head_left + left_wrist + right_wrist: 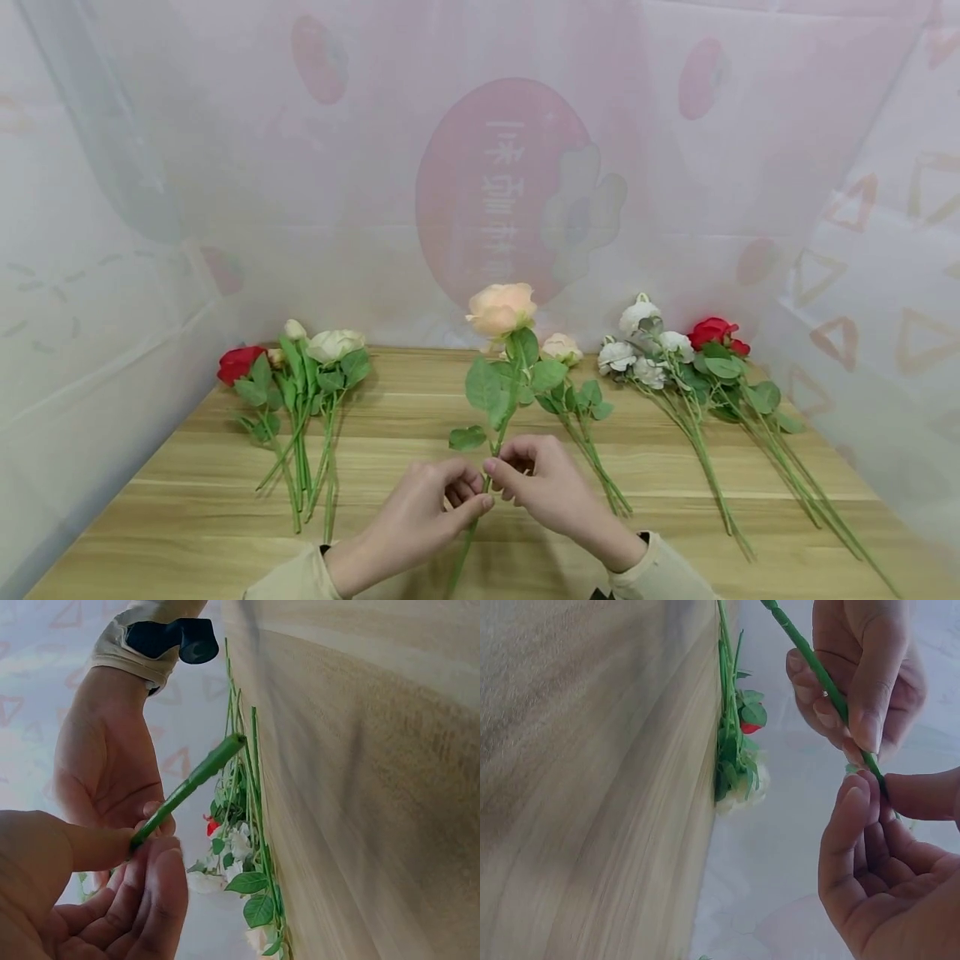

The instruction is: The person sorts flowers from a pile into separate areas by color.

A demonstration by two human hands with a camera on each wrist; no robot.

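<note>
A peach rose (501, 310) with green leaves stands upright over the middle of the table, held by its stem (191, 784). My left hand (427, 508) pinches the stem between thumb and fingers, lower down. Just above it, my right hand (551, 487) pinches the same stem from the other side. In the right wrist view the left hand (870, 671) and right hand (892, 855) sit close together along the stem. The cut lower end of the stem shows in the left wrist view, pointing free of both hands.
Behind the right hand lies another peach rose (562, 349). Farther right are white flowers (651, 371) and red roses (714, 333). At the left lie a red rose (242, 365) and a cream rose (335, 346). A printed cloth (360, 208) walls the wooden table (202, 517).
</note>
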